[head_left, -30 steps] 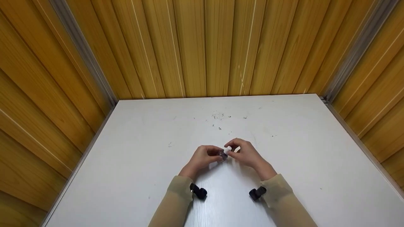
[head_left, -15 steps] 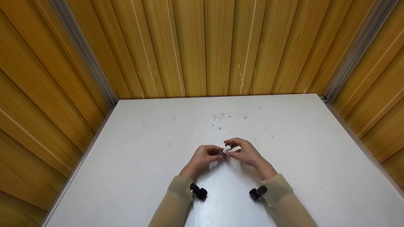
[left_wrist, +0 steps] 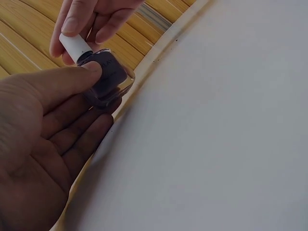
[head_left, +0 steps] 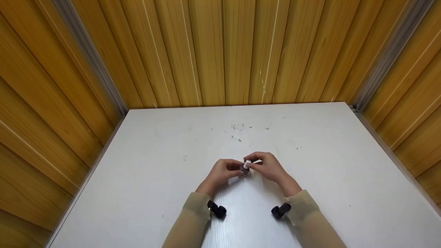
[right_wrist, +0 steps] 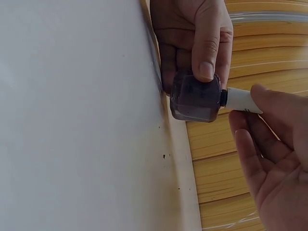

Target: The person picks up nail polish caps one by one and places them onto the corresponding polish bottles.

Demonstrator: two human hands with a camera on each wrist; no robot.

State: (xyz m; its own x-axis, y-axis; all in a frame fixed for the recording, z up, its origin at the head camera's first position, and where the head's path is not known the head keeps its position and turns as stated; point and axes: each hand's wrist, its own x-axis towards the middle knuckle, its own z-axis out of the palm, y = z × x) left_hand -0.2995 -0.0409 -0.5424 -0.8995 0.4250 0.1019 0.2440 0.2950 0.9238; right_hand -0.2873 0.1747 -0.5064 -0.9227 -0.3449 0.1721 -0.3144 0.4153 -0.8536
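A small square glass bottle of dark purple nail polish (right_wrist: 195, 98) with a white cap (right_wrist: 239, 100) is held between the two hands, close over the white table. In the head view my left hand (head_left: 220, 171) grips the bottle's body, and the left wrist view shows the thumb pressed on its front face. My right hand (head_left: 268, 167) pinches the cap between thumb and fingers. The cap sits in line with the bottle, with a short dark neck visible between them in the right wrist view. In the left wrist view the bottle leans, cap toward the upper left.
The white table (head_left: 155, 144) carries scattered dark specks and scuffs toward its far side. Yellow wood-patterned panels (head_left: 220, 51) stand behind it and on both sides, with grey metal posts (head_left: 91, 55) in the corners. Black wrist cameras (head_left: 217, 209) sit at both cuffs.
The right fingers have shifted their hold on the white cap, and the cap has moved slightly left. The left hand and bottle stay nearly in place.
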